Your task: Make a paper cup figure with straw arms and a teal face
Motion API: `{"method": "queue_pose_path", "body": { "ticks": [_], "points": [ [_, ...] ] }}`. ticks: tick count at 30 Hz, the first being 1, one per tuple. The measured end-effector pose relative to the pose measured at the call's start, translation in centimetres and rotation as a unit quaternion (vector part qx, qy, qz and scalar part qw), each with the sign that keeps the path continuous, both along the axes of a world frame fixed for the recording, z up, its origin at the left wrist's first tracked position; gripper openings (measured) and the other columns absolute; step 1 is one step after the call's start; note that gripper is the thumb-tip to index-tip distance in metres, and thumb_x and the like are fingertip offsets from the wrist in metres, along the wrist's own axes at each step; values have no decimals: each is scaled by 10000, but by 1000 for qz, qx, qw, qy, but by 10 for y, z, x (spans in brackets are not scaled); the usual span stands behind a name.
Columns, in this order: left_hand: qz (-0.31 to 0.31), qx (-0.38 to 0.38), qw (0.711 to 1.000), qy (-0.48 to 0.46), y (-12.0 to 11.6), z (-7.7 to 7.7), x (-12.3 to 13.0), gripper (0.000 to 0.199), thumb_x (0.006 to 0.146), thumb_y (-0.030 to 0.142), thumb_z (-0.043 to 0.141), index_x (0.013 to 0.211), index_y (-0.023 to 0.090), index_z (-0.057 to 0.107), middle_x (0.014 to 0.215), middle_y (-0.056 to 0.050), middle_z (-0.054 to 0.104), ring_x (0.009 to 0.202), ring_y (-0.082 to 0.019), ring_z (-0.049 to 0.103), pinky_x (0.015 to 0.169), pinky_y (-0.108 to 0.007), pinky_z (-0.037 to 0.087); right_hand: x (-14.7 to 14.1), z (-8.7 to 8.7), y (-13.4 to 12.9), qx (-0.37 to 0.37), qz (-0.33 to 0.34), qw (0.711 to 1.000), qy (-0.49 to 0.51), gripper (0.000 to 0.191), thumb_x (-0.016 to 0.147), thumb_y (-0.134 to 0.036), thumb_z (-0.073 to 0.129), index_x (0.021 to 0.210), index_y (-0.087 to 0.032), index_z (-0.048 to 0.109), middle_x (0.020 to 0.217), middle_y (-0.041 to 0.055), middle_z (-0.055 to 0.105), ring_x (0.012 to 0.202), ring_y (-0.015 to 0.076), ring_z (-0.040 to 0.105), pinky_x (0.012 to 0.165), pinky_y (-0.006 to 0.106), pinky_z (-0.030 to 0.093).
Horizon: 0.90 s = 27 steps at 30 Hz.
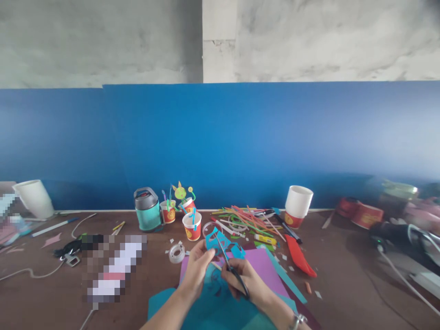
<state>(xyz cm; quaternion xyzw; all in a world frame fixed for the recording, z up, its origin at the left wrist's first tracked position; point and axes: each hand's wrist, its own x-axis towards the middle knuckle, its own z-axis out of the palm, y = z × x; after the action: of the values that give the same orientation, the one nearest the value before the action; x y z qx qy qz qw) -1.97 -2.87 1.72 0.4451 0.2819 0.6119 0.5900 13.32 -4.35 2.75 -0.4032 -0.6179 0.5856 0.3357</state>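
Observation:
Near the bottom centre, my left hand (198, 267) pinches a piece of blue paper (212, 242) with cut-out shapes. Black-handled scissors (237, 276) are in my right hand (244, 278), with their blades pointing up and left across the blue paper. Both hands are close together, above a blue sheet (163, 303) and a purple sheet (266, 270) lying on the table. Whether the blades are parted is too small to tell. A clear tape roll (176, 253) rests to the left of my left hand.
Paper cups (191, 225) and a teal container (148, 214) stand at the back left. Coloured strips (245, 220), a glue stick (265, 239) and a red piece (299, 257) lie beyond and right of my hands. White cups (298, 201) are stacked near the blue partition (220, 146).

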Motion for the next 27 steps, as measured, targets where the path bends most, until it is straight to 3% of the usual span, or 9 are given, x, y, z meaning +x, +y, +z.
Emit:
{"method": "queue_pose_path", "body": {
  "ticks": [7,18,27],
  "points": [
    [2,-14,1000,-13,1,-2,0,142,751,279,716,797,164,648,735,-9,679,672,-160,581,662,-253,423,1,1,0,-8,2,1000,-9,467,707,-625,668,673,-178,540,384,-76,472,325,52,366,362,172,293],
    [10,-27,999,-16,1,-3,1,167,732,300,725,762,169,626,711,2,647,663,-161,574,658,-259,429,3,0,1,-4,5,1000,-18,375,734,-530,658,666,-178,547,382,-78,471,321,51,368,353,167,295],
    [13,-22,1000,-12,1,-4,1,193,749,318,719,848,163,658,702,7,626,657,-155,561,650,-255,421,2,3,-1,-4,4,1000,-21,351,743,-508,633,669,-176,545,382,-80,463,322,51,360,356,171,286]
  ]
}}
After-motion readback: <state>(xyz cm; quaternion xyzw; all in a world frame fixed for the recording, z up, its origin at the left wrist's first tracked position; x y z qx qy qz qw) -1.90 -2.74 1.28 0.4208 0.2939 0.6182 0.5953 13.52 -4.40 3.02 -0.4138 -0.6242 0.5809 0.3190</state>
